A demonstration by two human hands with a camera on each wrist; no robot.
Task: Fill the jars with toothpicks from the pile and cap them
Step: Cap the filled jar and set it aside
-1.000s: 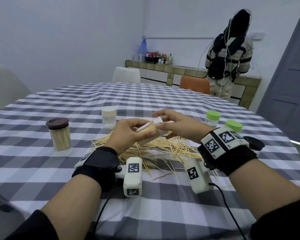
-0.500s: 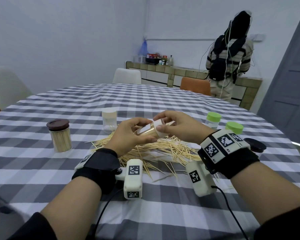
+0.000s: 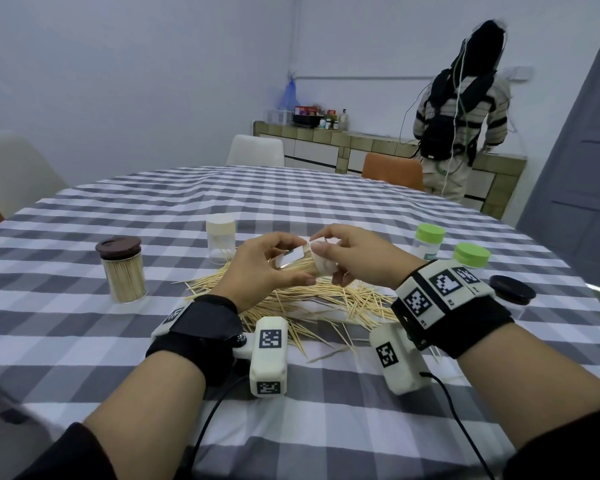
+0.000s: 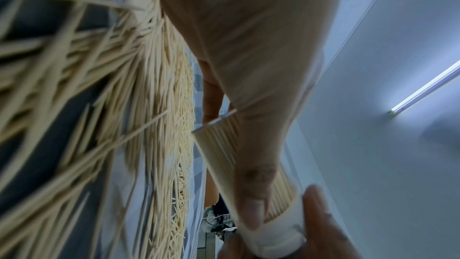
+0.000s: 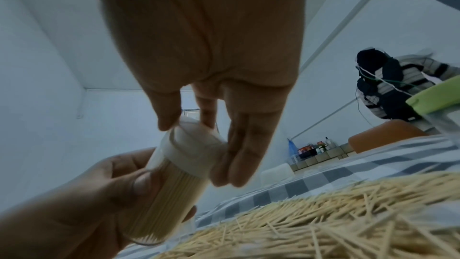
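Left hand [image 3: 257, 271] grips the packed toothpick jar [image 5: 164, 194] above the pile [image 3: 312, 299]; right hand [image 3: 357, 258] pinches its white cap [image 5: 196, 151].
If the cap seats crooked on the tilted jar, toothpicks could spill.

Both forearms raised, left hand [image 3: 264, 268] and right hand [image 3: 357, 258] fingertip to fingertip, fingers curled.

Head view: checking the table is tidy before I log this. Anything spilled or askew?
Loose toothpicks lie scattered across the checked tablecloth, a few strays nearer the wrists. That is the task's pile, not an accident. The standing brown-lidded jar is upright; nothing looks damaged.
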